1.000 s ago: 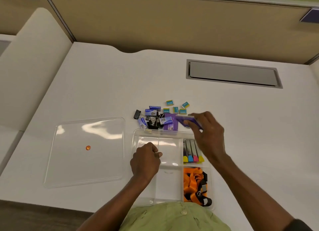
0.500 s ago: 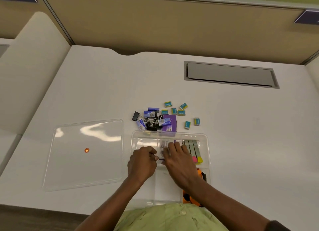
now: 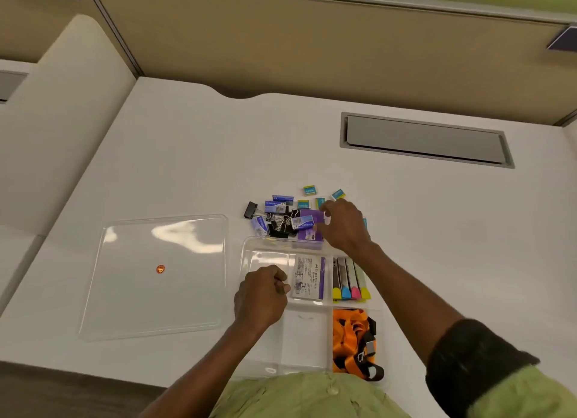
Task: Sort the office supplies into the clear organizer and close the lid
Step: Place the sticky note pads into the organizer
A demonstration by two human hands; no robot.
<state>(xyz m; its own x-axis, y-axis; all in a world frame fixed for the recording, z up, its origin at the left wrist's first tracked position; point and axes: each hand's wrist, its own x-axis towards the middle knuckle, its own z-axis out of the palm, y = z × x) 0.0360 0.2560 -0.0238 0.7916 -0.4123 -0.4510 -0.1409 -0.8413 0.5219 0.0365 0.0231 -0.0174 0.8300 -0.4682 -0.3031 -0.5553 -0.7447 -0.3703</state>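
While the lid lies off to one side, the holdings stand thus:

Clear organizer: on the white desk at its near edge, directly before the person, open-topped, divided into compartments.
Centre compartment: one purple-edged packet, lying flat with its printed face up.
Right far compartment: four highlighters side by side, caps yellow, blue, pink, yellow, caps toward the person.
Right near compartment: orange lanyard bundled, with black fittings.
Left far compartment: partly hidden by the left hand; contents cannot be told.
Lid: clear, flat on the desk just left of the organizer, a small orange sticker near its middle.
Loose supplies: heap touching the organizer's far wall; black binder clips, blue staple boxes, a purple packet; small teal-and-yellow boxes scattered just beyond.
Left hand: curled into a loose fist over the organizer's left side; whether it holds anything cannot be told.
Right hand: reaching over the far wall onto the heap, fingers bent at the purple packet's edge; grip not clear.
Desk hatch: grey, recessed, well beyond to the right.
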